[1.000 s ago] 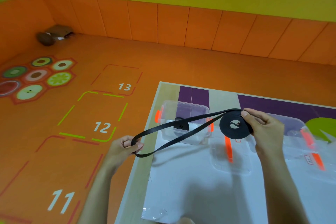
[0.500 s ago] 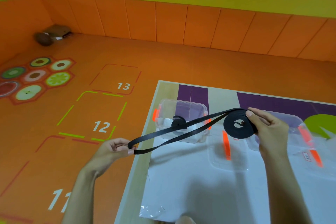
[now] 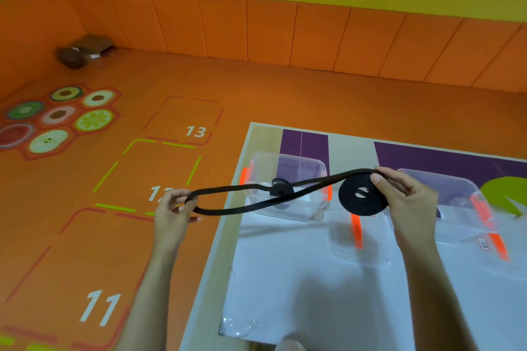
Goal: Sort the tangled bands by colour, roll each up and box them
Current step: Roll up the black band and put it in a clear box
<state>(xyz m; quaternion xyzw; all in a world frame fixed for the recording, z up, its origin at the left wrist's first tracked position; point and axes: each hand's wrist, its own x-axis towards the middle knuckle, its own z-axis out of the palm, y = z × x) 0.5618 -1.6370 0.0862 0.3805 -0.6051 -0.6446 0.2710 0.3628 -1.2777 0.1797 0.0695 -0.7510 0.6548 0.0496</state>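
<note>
A black band [image 3: 256,199] stretches in the air between my hands above the table's left edge. My right hand [image 3: 410,199] grips its rolled-up coil [image 3: 362,196], thumb on top. My left hand [image 3: 174,211] pinches the loose looped end, out over the orange floor. Behind the band stands a clear plastic box [image 3: 288,168] with orange clips; a small black roll [image 3: 281,186] lies inside it. A second clear box [image 3: 456,208] is partly hidden behind my right hand.
A clear lid [image 3: 359,248] with an orange clip lies on the white sheet [image 3: 299,288] covering the table. The orange floor at left bears numbered squares and fruit pictures. A brown object [image 3: 82,51] sits in the far corner by the padded wall.
My left hand has drifted a little outward and up with the looped end. The coil in my right hand has stayed about where it was.
</note>
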